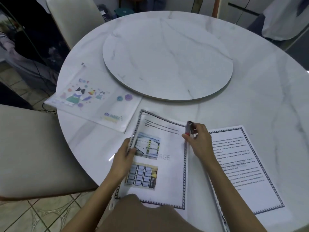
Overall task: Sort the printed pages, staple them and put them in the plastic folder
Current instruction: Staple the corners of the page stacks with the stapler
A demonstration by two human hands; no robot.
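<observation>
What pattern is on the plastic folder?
Cartoon cats and colourful balls on the clear plastic folder; head view.

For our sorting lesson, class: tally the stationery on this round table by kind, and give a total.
Plastic folder: 1
Stapler, in the right hand: 1
Printed sets: 2 (picture pages in the left hand; text pages lying flat)
Total: 4

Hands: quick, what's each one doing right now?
Left hand: grips the left edge of the picture pages.
Right hand: holds a small stapler at the pages' right edge.
</observation>
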